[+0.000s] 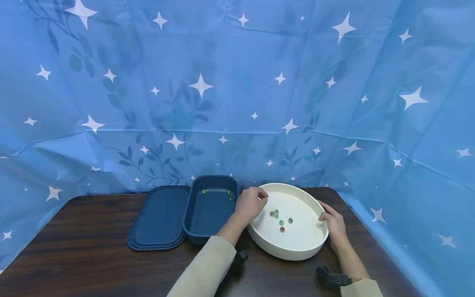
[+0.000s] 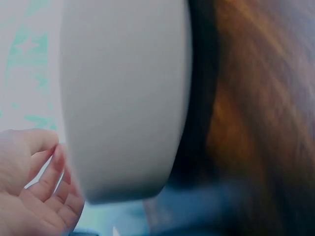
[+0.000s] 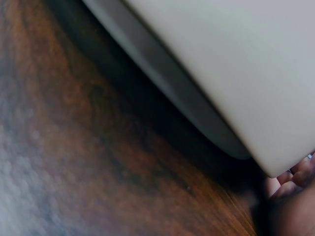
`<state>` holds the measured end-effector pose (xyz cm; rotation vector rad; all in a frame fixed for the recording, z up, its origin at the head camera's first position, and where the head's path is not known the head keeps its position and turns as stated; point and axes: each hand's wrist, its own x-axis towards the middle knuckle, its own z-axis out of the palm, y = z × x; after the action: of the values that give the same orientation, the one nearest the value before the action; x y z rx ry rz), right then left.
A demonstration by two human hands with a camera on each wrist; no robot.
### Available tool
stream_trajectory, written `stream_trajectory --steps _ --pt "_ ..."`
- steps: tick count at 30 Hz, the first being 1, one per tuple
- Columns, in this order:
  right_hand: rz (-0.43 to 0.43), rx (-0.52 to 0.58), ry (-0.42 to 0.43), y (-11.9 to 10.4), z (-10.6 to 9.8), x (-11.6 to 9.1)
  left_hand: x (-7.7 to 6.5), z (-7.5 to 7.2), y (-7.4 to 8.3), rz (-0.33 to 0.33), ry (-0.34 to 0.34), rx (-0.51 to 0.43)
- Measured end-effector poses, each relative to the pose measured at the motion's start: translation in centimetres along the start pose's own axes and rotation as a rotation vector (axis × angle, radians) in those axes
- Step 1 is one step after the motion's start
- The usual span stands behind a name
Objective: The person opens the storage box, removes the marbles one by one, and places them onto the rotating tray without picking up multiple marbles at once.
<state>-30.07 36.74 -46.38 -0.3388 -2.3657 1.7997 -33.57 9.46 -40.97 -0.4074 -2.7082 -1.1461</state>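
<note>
A round white basin (image 1: 289, 246) stands on the table, with several small glass marbles (image 1: 281, 222) in green, brown and greyish tones on its floor. My left hand (image 1: 252, 203) is over the basin's left rim, its fingers bent inward. Thumb and fingertips come together beside the white wall in the left wrist view; whether anything lies between them is hidden. At the right side, my right hand (image 1: 333, 222) grips the basin's rim, thumb over the edge and fingers outside. Left of the basin, a dark blue box (image 1: 211, 214) holds a few green marbles (image 1: 204, 192).
A flat dark blue lid (image 1: 159, 218) lies left of the box, against its side. Dark wood tabletop (image 1: 92, 247) surrounds these things. A blue curtain (image 1: 222, 103) with white stars hangs behind the table and along its right side.
</note>
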Motion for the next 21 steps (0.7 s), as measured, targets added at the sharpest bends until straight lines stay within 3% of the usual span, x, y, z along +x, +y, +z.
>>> stream_trajectory --steps 12,16,21 --pt "0.005 0.004 0.007 0.1 -0.1 0.2 0.8 -5.0 -3.2 -0.079 0.124 -0.148" --pt "0.003 -0.006 0.005 0.0 0.0 0.0 0.8 -5.7 -4.4 -0.120 0.160 -0.176" --pt "-0.005 -0.018 0.005 -0.1 0.1 0.0 0.7 -5.9 -5.6 -0.158 0.152 -0.164"
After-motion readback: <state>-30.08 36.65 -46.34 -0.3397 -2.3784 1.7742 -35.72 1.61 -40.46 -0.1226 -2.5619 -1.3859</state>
